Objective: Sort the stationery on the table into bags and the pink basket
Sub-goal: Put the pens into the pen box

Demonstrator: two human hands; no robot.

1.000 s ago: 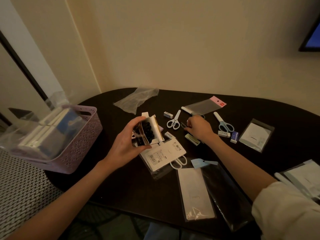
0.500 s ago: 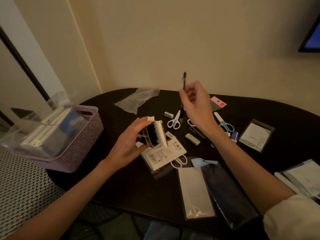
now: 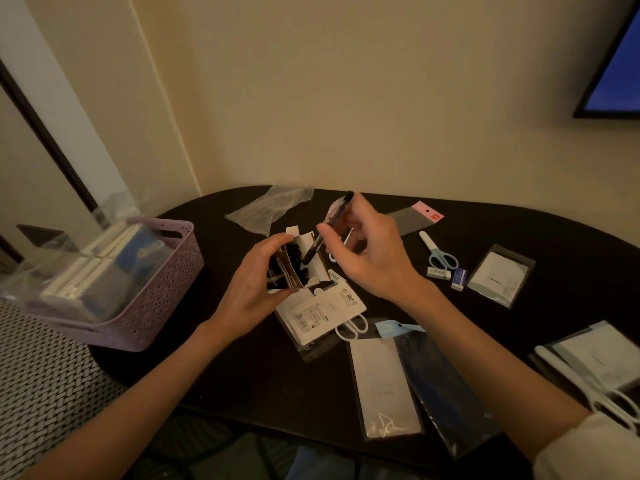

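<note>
While left hand (image 3: pixel 254 289) grips pen box (image 3: pixel 299 263) | right hand (image 3: pixel 372 258) pinches pen (image 3: pixel 327 225) | labels unreadable

Nothing you could actually read here. White packaged card (image 3: pixel 320 311) under your hands carries a barcode and small print, too blurry. Pink header tag (image 3: pixel 429 212) has a red logo, illegible.

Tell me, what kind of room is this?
Probably a room at home, maybe a living room: a dark oval table in a cream-walled corner, a wall-mounted flat screen, and a pink perforated plastic basket of stationery packets.
</note>
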